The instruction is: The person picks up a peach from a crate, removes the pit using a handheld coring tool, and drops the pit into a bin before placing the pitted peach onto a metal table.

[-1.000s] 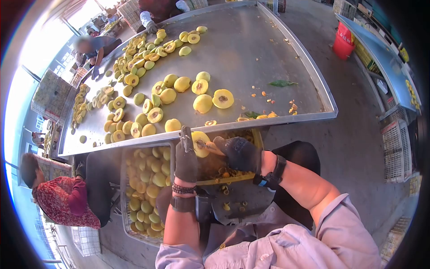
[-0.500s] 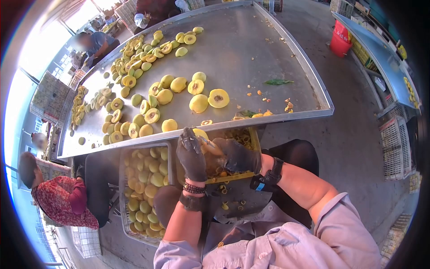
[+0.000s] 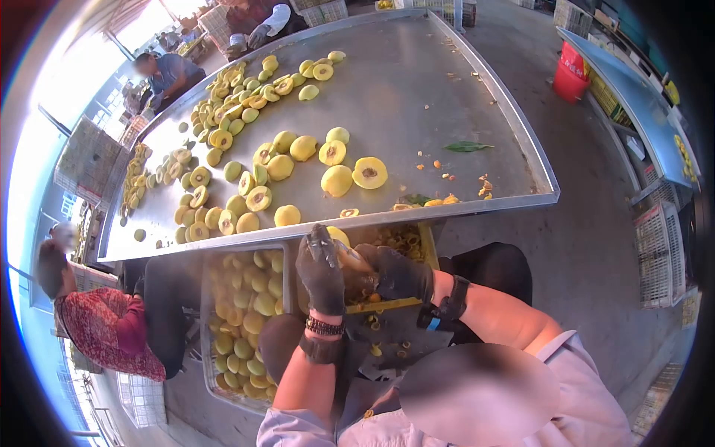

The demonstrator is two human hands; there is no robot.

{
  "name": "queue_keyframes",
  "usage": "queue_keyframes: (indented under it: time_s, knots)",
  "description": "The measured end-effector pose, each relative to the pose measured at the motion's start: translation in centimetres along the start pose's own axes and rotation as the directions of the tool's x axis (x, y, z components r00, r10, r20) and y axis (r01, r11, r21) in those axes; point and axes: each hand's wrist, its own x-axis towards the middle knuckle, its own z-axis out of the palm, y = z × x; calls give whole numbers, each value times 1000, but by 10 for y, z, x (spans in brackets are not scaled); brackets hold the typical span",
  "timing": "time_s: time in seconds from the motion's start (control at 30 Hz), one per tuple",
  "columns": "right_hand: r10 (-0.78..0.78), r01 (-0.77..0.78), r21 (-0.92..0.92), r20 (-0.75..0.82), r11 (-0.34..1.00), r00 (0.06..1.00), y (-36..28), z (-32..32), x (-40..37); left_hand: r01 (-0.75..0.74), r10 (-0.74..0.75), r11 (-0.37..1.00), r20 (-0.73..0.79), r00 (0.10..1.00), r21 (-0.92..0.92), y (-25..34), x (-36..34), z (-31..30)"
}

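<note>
L hand [image 3: 320,270] fingers clenched on yellow fruit [image 3: 339,237], just off near edge of surface [image 3: 447,89]; R hand [image 3: 396,273] against fruit (its fingers' grip: can't tell); yellow bin [image 3: 428,246] beneath.

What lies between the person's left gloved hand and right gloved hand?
In the head view, a yellow fruit sits between the left hand and the right hand; the left hand grips it, the right touches it.

The steel worktop [image 3: 417,89] carries yellow peach halves [image 3: 370,173] strewn across its left and near parts; a green leaf [image 3: 467,147] and pit scraps [image 3: 485,188] lie right.
</note>
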Motion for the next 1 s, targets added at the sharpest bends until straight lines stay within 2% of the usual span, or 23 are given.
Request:
queue_keyframes:
  time_s: [0.03, 0.07, 0.17, 0.2, 0.3, 0.33, 0.37, 0.4, 0.43, 0.47, 0.53, 0.57, 0.63, 0.7, 0.77, 0.8, 0.83, 0.87, 0.9, 0.93, 0.97, 1.0]
  knots:
    - [27, -25, -100, 17, 995, 999, 1, 0, -1, 11, -14, 998, 52, 999, 61, -2, 1, -2]
    - [54, -48, -199, 29, 979, 998, 1, 0, -3, -91, 91, 996, -30, 995, 0, -2, 0, 3]
    - [46, -42, -109, 32, 993, 998, -2, 0, -1, -157, 162, 972, -17, 987, 172, 6, 4, 1]
    - [64, -61, -67, 33, 996, 997, -5, -1, -2, -153, 152, 973, 18, 988, 172, 9, 4, -1]
    - [99, -100, 95, 22, 990, 995, -23, -8, -4, -299, 323, 912, -45, 945, 280, -1, 8, 7]
    - [98, -98, 180, 9, 979, 995, -29, -9, -5, -340, 357, 899, -11, 934, 275, -2, 5, 8]
    - [93, -92, 265, 10, 960, 996, -38, -11, -5, -435, 479, 789, 8, 878, 435, -3, 7, 9]
    - [309, -358, 401, 183, 843, 933, -58, -21, -5, -494, 592, 645, 27, 805, 583, -5, 9, 11]
    - [343, -394, 454, 193, 799, 919, -61, -19, -6, -2, 4, 998, -32, 999, 57, 15, 9, 12]
    - [378, -428, 503, 204, 751, 903, -61, -17, -5, -12, 8, 999, -83, 997, -53, 25, 7, 13]
    - [431, -484, 575, 239, 660, 870, -56, -15, -7, -198, 187, 977, -128, 974, -77, 11, 8, 21]
    - [444, -505, 598, 262, 622, 857, -53, -16, -8, -92, 77, 977, -85, 993, -192, 11, 9, 21]
    - [455, -519, 631, 279, 577, 846, -51, -16, -11, -134, 136, 977, 3, 991, -168, -2, 11, 22]
    - [444, -503, 653, 272, 566, 854, -50, -15, -13, -44, 62, 963, 60, 996, -265, 3, 10, 20]
    - [413, -459, 662, 239, 592, 879, -48, -13, -15, 174, -141, 872, 104, 984, -457, 10, 7, 21]
    - [396, -439, 666, 227, 604, 890, -47, -10, -15, 312, -284, 762, 141, 949, -568, 10, 8, 23]
    - [376, -419, 667, 219, 616, 900, -45, -8, -15, 128, -140, 904, 1, 990, -407, 7, 7, 25]
    - [298, -348, 724, 203, 596, 933, -42, -4, -16, -54, 33, 978, -108, 994, -200, 1, 7, 25]
    - [329, -331, 678, 138, 656, 934, -44, 0, -13, -215, 218, 976, -176, 960, 37, -4, 8, 25]
    - [356, -321, 628, 74, 709, 932, -51, 1, -11, -264, 317, 938, -246, 916, 225, -10, 16, 25]
    - [378, -314, 574, 9, 756, 926, -56, 3, -9, -254, 422, 843, -289, 860, 475, -4, 25, 11]
    - [390, -385, 602, 130, 700, 912, -60, 1, -8, -230, 376, 900, -391, 840, 371, -4, 37, -6]
